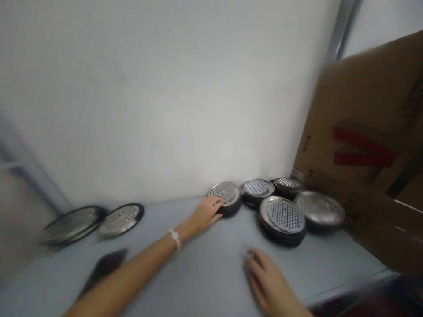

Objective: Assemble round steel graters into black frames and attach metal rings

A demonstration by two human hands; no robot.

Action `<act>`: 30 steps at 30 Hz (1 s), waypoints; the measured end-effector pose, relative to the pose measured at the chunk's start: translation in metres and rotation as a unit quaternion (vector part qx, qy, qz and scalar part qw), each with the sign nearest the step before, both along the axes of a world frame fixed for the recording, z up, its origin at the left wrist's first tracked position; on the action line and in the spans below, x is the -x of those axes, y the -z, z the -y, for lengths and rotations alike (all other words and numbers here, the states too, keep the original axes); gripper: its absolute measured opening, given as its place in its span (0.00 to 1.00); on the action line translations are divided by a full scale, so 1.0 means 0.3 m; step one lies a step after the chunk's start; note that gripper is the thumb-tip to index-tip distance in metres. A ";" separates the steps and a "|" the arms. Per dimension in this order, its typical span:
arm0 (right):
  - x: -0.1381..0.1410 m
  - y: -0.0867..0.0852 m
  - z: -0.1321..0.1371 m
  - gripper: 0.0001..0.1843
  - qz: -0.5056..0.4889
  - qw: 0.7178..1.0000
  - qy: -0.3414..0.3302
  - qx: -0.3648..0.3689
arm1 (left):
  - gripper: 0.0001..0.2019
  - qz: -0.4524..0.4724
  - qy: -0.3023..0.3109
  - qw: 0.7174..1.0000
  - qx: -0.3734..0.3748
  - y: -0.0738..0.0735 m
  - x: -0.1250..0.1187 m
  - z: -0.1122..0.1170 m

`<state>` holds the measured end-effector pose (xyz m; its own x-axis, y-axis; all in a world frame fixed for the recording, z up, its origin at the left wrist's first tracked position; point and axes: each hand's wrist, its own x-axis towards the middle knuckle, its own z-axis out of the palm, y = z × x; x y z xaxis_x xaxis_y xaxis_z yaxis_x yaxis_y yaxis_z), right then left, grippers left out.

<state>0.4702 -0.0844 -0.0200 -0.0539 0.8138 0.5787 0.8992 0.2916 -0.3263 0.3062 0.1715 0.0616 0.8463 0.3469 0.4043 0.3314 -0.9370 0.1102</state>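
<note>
**A:** Log check. What's the left hand (205,215) on?

**B:** Centre of frame from my station. Its fingers (214,204) lie over the rim of a short stack of round metal strainers (224,193). Clamped or only resting, I can't tell. A white bead bracelet (175,239) sits on that wrist.

**A:** Right hand (269,279)?

**B:** Lower centre, fingers apart and loosely curled, nothing in them. Nearest thing is a taller strainer stack (282,218), not touching. Contact with the grey table (198,281) is unclear; blur there.

**A:** Other strainers?

**B:** Two more stacks (257,189) (287,184) sit along the white wall (165,97), right of the first. A dome-faced stack (320,210) sits just beside the cardboard sheet (360,141), which has red marks and fills the right of frame. Two single strainers (71,224) (120,219) lie at far left, well apart from both hands, blurred.

**A:** Anything else on the table?

**B:** A dark flat object (104,266) under the left forearm, lower left. Too blurred to name.
</note>
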 end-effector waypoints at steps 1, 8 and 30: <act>0.001 -0.004 -0.002 0.16 0.000 1.000 -0.002 0.002 | 0.14 -0.005 0.001 1.000 -0.015 0.008 -0.015 0.000; 0.012 -0.037 -0.015 0.14 0.001 1.000 -0.012 -0.002 | 0.11 -0.023 -0.001 0.995 -0.100 0.000 -0.001 -0.031; 0.018 -0.066 -0.009 0.12 -0.015 1.000 -0.016 0.004 | 0.17 0.004 -0.042 0.976 -0.215 0.131 0.422 0.235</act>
